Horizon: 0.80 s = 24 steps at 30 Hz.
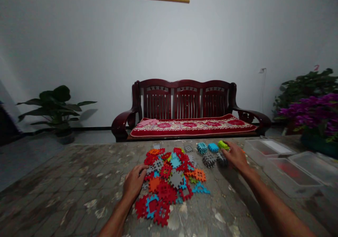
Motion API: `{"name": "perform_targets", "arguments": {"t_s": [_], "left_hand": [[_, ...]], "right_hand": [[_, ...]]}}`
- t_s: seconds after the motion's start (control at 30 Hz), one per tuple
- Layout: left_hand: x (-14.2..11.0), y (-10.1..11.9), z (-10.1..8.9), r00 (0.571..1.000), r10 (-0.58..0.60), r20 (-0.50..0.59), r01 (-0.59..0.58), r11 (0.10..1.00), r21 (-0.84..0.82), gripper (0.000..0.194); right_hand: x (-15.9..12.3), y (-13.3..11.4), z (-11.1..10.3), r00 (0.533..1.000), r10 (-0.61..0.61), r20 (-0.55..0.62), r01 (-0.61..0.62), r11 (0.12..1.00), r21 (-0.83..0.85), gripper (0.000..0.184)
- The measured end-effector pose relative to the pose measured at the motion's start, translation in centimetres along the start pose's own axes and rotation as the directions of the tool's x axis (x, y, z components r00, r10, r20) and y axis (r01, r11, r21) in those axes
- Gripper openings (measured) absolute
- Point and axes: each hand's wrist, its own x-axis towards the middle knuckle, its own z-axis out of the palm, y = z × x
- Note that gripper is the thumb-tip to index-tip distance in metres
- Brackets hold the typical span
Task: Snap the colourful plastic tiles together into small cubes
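A heap of flat interlocking plastic tiles (pixel 171 179) in red, orange, blue and grey lies on the stone-patterned table (pixel 66 187). My left hand (pixel 134 182) rests at the heap's left edge, fingers curled onto a grey tile (pixel 154 167). My right hand (pixel 236 157) reaches to the far right of the heap and pinches a small stack of lime-green tiles (pixel 223 145). Beside it stand small sorted stacks: blue ones (pixel 208 147) and grey ones (pixel 210 159).
Clear plastic boxes (pixel 285 166) and a lid sit on the table's right side. Behind the table stands a dark wooden bench (pixel 187 107) with a red cushion. A potted plant (pixel 56 108) is at left, purple flowers (pixel 314 114) at right.
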Motion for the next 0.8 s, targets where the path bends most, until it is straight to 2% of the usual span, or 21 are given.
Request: {"name": "perform_targets", "arguments": {"t_s": [0.07,0.17,0.33,0.43,0.53,0.6,0.7,0.8], "left_hand": [[-0.2,0.3,0.0,0.999,0.022,0.031,-0.023,0.999,0.025,0.032],[-0.5,0.8,0.0,0.993,0.080,0.085,-0.086,0.994,0.074,0.031],[-0.7,1.0,0.4,0.990,0.110,0.089,-0.118,0.988,0.098,0.032],[-0.6,0.7,0.6,0.993,0.108,0.056,-0.111,0.993,0.042,0.028],[-0.4,0.3,0.8,0.994,0.108,0.023,-0.109,0.994,0.003,0.027],[-0.4,0.1,0.9,0.994,0.112,0.013,-0.112,0.994,-0.011,0.025],[-0.3,0.0,1.0,0.993,0.118,-0.007,-0.118,0.993,-0.032,0.023],[-0.2,-0.1,1.1,0.992,0.123,-0.042,-0.125,0.990,-0.058,0.021]], "right_hand": [[-0.7,-3.2,1.3,0.991,-0.099,0.088,0.087,0.987,0.133,0.042],[-2.1,-8.7,3.6,0.948,-0.240,0.210,0.179,0.945,0.272,0.040],[-3.8,-16.9,6.6,0.829,-0.400,0.392,0.280,0.902,0.329,0.035],[-4.3,-20.3,7.4,0.750,-0.489,0.445,0.371,0.869,0.329,0.037],[-4.7,-21.8,7.7,0.677,-0.545,0.495,0.440,0.839,0.321,0.041],[-4.9,-21.6,7.7,0.657,-0.555,0.510,0.454,0.831,0.321,0.038],[-5.0,-20.2,7.4,0.674,-0.533,0.512,0.444,0.846,0.295,0.036],[-5.0,-18.5,6.8,0.711,-0.498,0.496,0.422,0.867,0.265,0.036]]}}
